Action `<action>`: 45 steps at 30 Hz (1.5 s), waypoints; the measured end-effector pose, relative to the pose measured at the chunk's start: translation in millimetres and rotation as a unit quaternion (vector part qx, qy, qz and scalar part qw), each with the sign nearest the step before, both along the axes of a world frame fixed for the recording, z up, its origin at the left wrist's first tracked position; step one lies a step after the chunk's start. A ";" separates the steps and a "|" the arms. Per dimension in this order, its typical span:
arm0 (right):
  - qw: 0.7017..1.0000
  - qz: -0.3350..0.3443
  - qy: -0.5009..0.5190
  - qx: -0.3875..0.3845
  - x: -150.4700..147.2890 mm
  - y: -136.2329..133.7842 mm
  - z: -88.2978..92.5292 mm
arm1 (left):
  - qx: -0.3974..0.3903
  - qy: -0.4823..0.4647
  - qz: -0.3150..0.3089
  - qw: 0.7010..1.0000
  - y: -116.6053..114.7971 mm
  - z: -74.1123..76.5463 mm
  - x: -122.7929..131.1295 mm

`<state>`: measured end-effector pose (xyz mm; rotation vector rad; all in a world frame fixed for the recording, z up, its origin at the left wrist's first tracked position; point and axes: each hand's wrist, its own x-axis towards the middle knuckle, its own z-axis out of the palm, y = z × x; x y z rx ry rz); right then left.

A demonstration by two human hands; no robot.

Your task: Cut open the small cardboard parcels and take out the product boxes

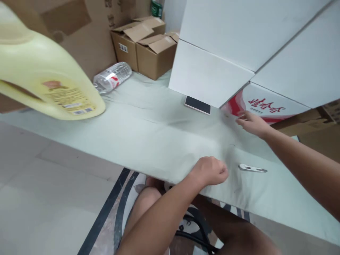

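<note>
My left hand (211, 170) rests on the pale green cloth in a loose fist, and nothing sticks out of it. To its right lies a small white utility knife (252, 168), apart from both hands. My right hand (251, 123) reaches out with fingers partly spread, holding nothing. Its fingertips are close to a white and red printed carton (262, 102); whether they touch it I cannot tell. A dark-faced phone (198, 105) lies flat at the foot of the white boxes (209, 71), left of that hand.
A big pale yellow jug (53, 78) looms at the left. Behind it are a clear plastic bottle (114, 76) on its side and two brown cardboard boxes (156, 56). More cardboard (316, 131) stands at the right. The cloth-covered surface (148, 138) ends just above my legs.
</note>
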<state>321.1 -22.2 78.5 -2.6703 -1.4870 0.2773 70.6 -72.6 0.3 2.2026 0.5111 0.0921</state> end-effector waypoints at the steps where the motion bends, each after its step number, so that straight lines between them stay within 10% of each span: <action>1: 0.999 0.032 0.014 -0.008 -24.4 17.9 -0.7 | -0.009 -0.006 0.017 1.000 4.3 0.7 -6.6; 8: 0.942 0.331 -0.031 0.049 -197.3 181.6 -24.7 | -0.083 -0.076 0.080 0.990 28.5 -4.8 -41.1; 13: 0.948 0.278 -0.043 0.147 -266.1 289.8 -17.6 | -0.170 -0.089 0.131 0.973 50.6 -2.9 -61.6; 24: 0.968 0.206 -0.092 0.113 -288.8 341.0 -5.9 | -0.277 -0.121 0.215 0.929 73.7 5.6 -73.0; 34: 0.951 0.266 -0.133 0.079 -296.1 257.1 -2.2 | -0.162 -0.275 0.311 0.895 65.0 -8.5 -66.7; 40: 0.901 0.386 -0.125 0.155 -242.7 123.7 -15.1 | 0.228 -0.466 0.538 0.665 86.7 2.3 -103.1; 43: 0.897 0.394 -0.087 0.180 -196.7 38.9 -22.9 | 0.227 -0.478 0.642 0.556 98.0 8.3 -143.2; 45: 0.915 0.339 -0.038 0.215 -163.1 -21.6 -35.2 | 0.120 -0.441 0.669 0.587 102.2 8.4 -162.4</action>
